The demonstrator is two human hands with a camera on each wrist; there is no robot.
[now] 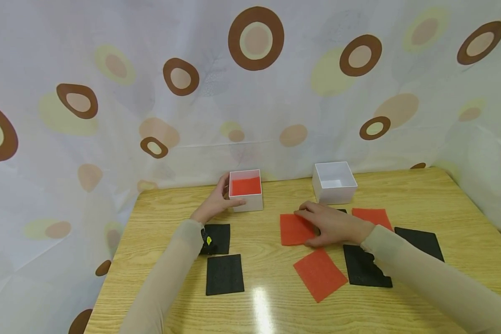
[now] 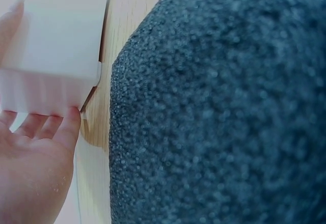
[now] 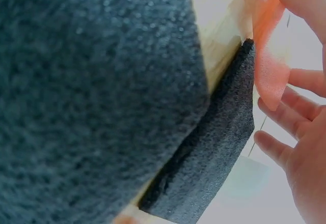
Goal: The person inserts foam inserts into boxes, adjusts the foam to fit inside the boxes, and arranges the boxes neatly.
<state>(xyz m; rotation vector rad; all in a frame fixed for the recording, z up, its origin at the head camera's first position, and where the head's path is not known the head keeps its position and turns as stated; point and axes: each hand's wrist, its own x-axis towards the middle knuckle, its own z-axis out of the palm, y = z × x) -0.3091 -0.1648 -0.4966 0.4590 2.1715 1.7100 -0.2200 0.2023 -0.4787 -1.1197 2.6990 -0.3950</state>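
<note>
My left hand (image 1: pixel 215 202) holds a white open-topped box (image 1: pixel 248 202), its thumb on the front wall and its fingers round the left side. Red cloth (image 1: pixel 246 186) lies inside that box. In the left wrist view, fingertips press along the box wall (image 2: pixel 61 35). On the table, my right hand (image 1: pixel 334 222) grips a red cloth square (image 1: pixel 290 229) at opposite edges, fingers at the far edge and thumb at the near one. The right wrist view shows this red cloth (image 3: pixel 270 71) between thumb and fingers, beside a black cloth (image 3: pixel 219 117).
A second white box (image 1: pixel 336 195) stands at the back right. Black squares (image 1: pixel 225 273) lie at left, others (image 1: pixel 361 269) at right. Two more red squares, one in front (image 1: pixel 320 276) and one farther right (image 1: pixel 373 217), lie near the right arm. A patterned curtain (image 1: pixel 208 111) borders the table.
</note>
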